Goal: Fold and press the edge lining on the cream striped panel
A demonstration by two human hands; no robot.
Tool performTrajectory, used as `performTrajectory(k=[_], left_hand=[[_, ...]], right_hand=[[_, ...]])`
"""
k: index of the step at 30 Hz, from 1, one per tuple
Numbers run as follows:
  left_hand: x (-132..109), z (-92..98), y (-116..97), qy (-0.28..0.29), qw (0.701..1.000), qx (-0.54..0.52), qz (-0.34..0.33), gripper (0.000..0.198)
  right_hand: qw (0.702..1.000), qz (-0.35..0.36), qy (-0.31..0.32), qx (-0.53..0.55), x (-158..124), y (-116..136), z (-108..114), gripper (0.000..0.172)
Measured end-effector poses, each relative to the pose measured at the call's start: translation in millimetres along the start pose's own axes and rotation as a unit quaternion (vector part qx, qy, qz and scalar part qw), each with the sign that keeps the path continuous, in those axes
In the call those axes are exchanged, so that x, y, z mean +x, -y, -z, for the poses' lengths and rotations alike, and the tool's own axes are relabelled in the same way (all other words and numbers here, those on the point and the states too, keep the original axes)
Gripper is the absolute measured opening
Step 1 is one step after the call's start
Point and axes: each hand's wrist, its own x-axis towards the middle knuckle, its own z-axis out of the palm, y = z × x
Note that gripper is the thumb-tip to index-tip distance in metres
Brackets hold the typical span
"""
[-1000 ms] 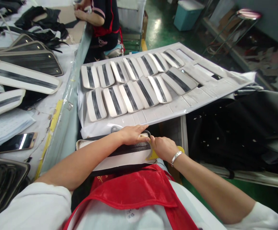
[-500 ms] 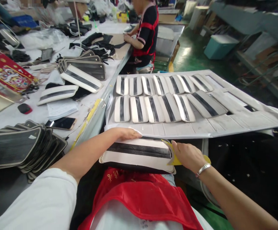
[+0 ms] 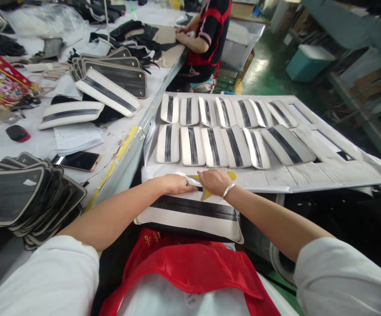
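On my lap lies a cream panel (image 3: 190, 221) with a dark band running along it, its near corners turned up. My left hand (image 3: 176, 183) is closed at the panel's far edge, with a narrow white strip or flap (image 3: 193, 181) by its fingertips. Close beside it, my right hand (image 3: 214, 181) grips a flat yellow scraper (image 3: 206, 193), whose pointed end touches the panel near that edge. The scraper's other end shows above the wrist. The fingers of both hands partly hide the far edge.
Similar striped panels (image 3: 212, 147) lie in two rows on a pale board (image 3: 249, 177) ahead. On the left table are a stack of dark panels (image 3: 12, 193), a phone (image 3: 78, 160), a mouse (image 3: 17, 133) and papers (image 3: 78, 138). A co-worker (image 3: 210, 44) sits beyond.
My right hand has moved left with the yellow scraper, from the panel's right end to its far edge beside my left hand. My left hand's fingers have curled in. The view has shifted slightly.
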Motion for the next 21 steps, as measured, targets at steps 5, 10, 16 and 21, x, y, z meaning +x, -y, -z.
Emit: performTrajectory(k=[5, 10, 16, 21], left_hand=[[-9.9, 9.3, -0.1, 0.009, 0.996, 0.052, 0.071, 0.071], [-50.1, 30.7, 58.2, 0.029, 0.994, -0.101, 0.042, 0.059], [-95.7, -35.5, 114.7, -0.140, 0.805, -0.571, 0.082, 0.063], [-84.9, -86.0, 78.5, -0.271, 0.726, -0.622, 0.116, 0.070]], right_hand=[[1.000, 0.021, -0.015, 0.006, 12.1, 22.3, 5.4, 0.056], [0.998, 0.055, -0.003, -0.012, 22.3, 35.1, 10.9, 0.055], [0.993, 0.112, -0.019, -0.013, 40.7, 48.6, 18.4, 0.053], [0.988, 0.150, -0.003, -0.026, 72.6, 73.8, 26.2, 0.049]])
